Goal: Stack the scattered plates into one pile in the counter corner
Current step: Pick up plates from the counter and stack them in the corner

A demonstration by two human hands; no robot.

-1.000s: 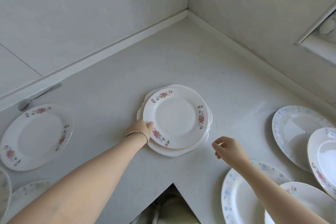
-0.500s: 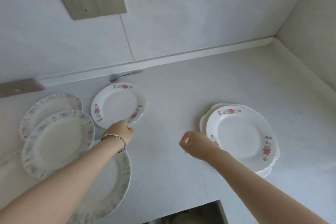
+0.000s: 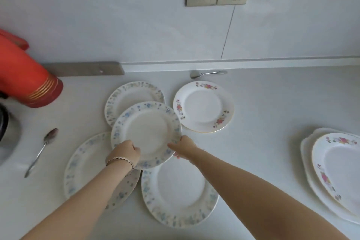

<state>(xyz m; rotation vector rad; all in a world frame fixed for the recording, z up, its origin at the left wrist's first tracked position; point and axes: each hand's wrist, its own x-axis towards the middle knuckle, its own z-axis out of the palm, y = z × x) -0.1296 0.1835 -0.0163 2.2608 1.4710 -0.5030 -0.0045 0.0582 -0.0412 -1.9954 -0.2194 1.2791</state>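
Counter (image 3: 272,103): pale, running along a white wall; everything below is sitting on it, placed relative to the blue-flowered plate being held.

Pile (image 3: 335,173): plates stacked at the right edge of view, well apart to the right of the held plate; a pink-flowered plate is lying on top.

Blue-rimmed plate (image 3: 179,193): lying just below the held plate, partly under the right forearm.

Second blue-rimmed plate (image 3: 85,163): lying lower left, its edge tucked under the held plate.

Blue-flowered plate (image 3: 146,132): being gripped at its near rim by both hands, overlapping its neighbours.

Faded floral plate (image 3: 132,93): lying behind, partly covered by the held plate.

Pink-flowered plate (image 3: 203,106): lying just to the right and behind, flat.

Red vessel (image 3: 25,76): tipped over, well apart to the left.

Left hand (image 3: 125,152): fingers curling closed over the plate's near-left rim; a bracelet is showing at the wrist.

Right hand (image 3: 184,147): fingers pinching the near-right rim.

Spoon (image 3: 41,150): lying to the left.

Second spoon (image 3: 207,73): lying behind, against the wall.
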